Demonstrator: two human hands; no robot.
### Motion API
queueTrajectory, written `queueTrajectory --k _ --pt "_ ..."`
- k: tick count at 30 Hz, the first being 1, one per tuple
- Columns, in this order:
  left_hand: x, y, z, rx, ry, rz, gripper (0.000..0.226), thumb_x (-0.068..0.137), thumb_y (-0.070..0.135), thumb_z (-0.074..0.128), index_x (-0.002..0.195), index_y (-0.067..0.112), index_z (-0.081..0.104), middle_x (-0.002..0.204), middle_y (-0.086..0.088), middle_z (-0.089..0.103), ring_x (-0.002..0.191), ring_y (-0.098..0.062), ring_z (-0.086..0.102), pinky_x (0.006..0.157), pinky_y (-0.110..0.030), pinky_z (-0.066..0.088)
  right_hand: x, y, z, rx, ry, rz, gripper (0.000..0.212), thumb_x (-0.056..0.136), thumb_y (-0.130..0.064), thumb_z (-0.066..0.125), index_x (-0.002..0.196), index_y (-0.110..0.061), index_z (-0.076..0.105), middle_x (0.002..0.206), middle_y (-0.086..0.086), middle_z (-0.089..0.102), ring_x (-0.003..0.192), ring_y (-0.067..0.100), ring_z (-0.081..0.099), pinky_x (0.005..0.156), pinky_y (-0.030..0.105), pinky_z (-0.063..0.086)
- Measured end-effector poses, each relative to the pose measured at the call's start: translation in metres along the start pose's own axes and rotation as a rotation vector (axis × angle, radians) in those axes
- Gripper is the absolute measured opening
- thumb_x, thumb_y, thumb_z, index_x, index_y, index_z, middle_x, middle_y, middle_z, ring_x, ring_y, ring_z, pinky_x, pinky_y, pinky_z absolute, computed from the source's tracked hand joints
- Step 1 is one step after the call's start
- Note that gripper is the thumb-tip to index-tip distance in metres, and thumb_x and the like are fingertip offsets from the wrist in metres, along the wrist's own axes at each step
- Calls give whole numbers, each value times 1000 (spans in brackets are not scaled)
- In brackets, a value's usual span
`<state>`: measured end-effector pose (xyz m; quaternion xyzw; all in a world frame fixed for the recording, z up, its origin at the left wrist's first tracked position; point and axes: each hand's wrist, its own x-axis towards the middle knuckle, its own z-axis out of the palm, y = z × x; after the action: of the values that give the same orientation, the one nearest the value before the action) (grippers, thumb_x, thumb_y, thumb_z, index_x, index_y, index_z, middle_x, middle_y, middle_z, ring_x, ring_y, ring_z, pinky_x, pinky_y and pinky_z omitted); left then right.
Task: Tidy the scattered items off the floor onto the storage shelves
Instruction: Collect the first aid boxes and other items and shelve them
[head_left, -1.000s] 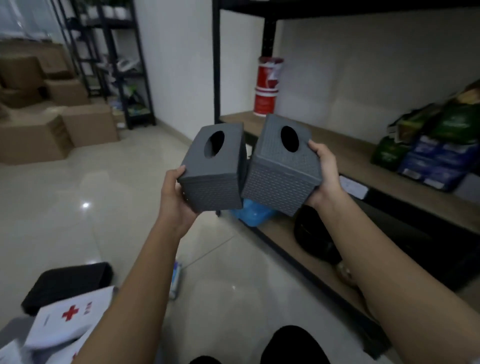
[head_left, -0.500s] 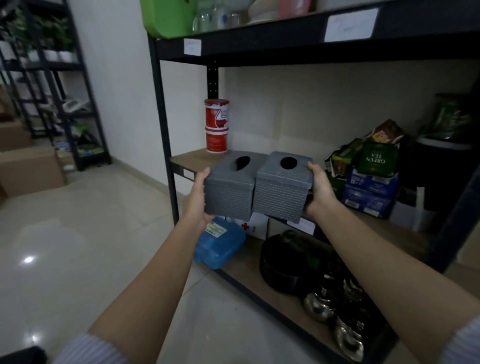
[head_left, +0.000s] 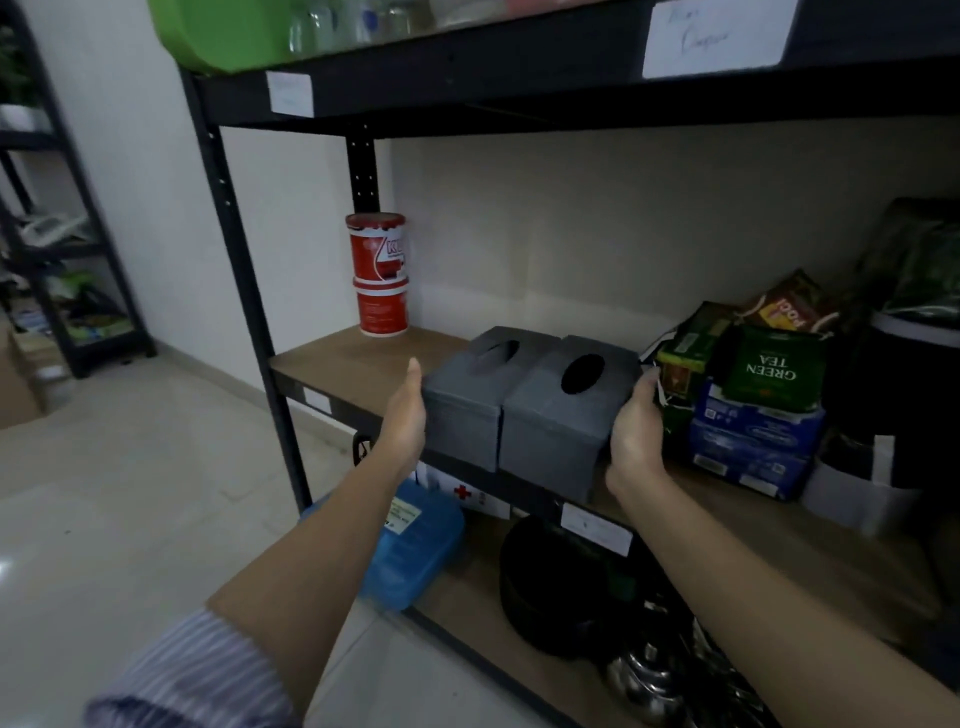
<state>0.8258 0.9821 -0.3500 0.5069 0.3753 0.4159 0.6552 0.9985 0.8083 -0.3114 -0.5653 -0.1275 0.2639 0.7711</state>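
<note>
Now both grey boxes sat on the middle shelf (head_left: 332, 364), where half a second before they were held in the air at its front edge, and a second before that well out over the floor. Left to right: the left hand (head_left: 402, 415) lay flat against the outer side of the left box (head_left: 467, 400), fingers straight, grip open, pressing not clutching. That box touched the right box (head_left: 561, 415), side by side, oval holes up. The right hand (head_left: 636, 436) was at the right box's outer side, thumb over its top edge; its fingers were hidden behind, so I could not tell how far that grip was closed. Just beside it stood the green tea packs (head_left: 769, 369) on blue cartons (head_left: 753, 436). Judged: placement nearly done, boxes only need a push back and release; tight spot is the right hand squeezed against the tea packs.

Surface: wood-look shelf board in a black metal frame, two red tubs (head_left: 381, 275) stacked at the back left. Below, a blue case (head_left: 415, 545) and dark pots (head_left: 561, 587). Above, a green bin (head_left: 218, 31) and a paper label (head_left: 711, 36). Room: pale glossy tiled floor (head_left: 130, 493), white wall, another black rack (head_left: 52, 234) far left.
</note>
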Motion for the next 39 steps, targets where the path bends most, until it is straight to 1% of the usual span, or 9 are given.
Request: queueTrajectory --k 3,7,13,16,21,25,30,34,39 --pt "-12 5 14 89 -3 33 109 59 97 42 141 26 47 137 13 53 128 -12 46 115 -42 30 -30 19 -12 -147 13 -341 71 93 -67 30 150 -25 27 147 -11 36 135 8 35 115 33 29" --pt "-26 -9 34 171 88 243 74 88 65 49 146 27 26 145 5 39 130 -13 40 106 -30 34 -33 54 -22 -668 -124 -809 66 88 -54 61 142 -24 37 158 2 19 147 18 15 116 38 22" --pt "6 -11 55 189 35 236 73 79 60 65 136 31 29 132 4 49 122 -16 49 106 -38 41 8 49 -21 -838 -124 -1043 49 83 -38 75 118 -9 57 144 12 46 149 24 15 119 41 22" --pt "19 -6 68 199 13 165 75 88 49 61 145 21 21 132 3 44 124 -17 45 100 -32 36 28 37 -20 -959 -174 -1019 53 81 -37 77 117 -3 58 142 13 51 148 22 19 121 38 19" --pt "34 -11 76 310 -104 132 93 89 62 54 153 19 1 133 9 33 123 -8 35 106 -27 27 49 38 -25 -1036 -147 -1149 50 85 -31 74 125 -3 60 134 17 55 134 32 42 121 44 14" --pt "41 -9 78 427 -103 129 129 58 98 43 152 31 -16 158 6 23 146 -20 22 121 -49 8 52 45 -23 -1132 0 -1279 37 88 -23 71 122 -12 65 132 18 53 130 36 39 117 58 19" --pt "28 -8 80 532 -84 135 116 74 89 34 148 27 -30 163 3 2 150 -28 3 121 -50 0 54 45 -23 -1318 91 -1268 38 90 -27 67 126 -15 62 125 14 58 122 37 47 112 57 27" --pt "21 -18 69 593 -132 169 138 56 101 34 144 20 -35 164 2 -7 150 -22 5 123 -44 10 47 45 -19 -1441 155 -1191 44 88 -32 66 129 -21 59 134 17 51 129 39 40 111 57 22" --pt "-15 -27 58 949 -207 239 116 81 77 48 154 11 -14 163 -7 -9 150 -23 2 122 -39 11 36 41 -22 -1448 41 -1222 52 88 -37 63 135 -15 53 153 19 33 147 38 16 116 58 6"
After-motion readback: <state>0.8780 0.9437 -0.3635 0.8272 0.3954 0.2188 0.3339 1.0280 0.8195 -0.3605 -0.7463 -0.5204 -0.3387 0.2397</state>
